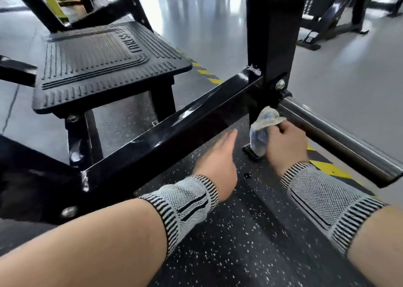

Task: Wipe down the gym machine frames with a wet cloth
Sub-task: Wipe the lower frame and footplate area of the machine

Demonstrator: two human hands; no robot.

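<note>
while the right hand (283, 142) grips a bunched wet cloth (262, 129) against the base of the black upright post (272, 46), the left hand (218, 162) hovers flat-fingered, holding nothing, near the crossbar (174, 125).

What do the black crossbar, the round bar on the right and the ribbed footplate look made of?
The crossbar looks like steel tube with glossy black paint: sharp reflections, wet streaks. The round bar seems bare brushed metal, grey with a soft sheen. The footplate is probably moulded rubber or plastic, matte black with raised ribs and lettering.
</note>
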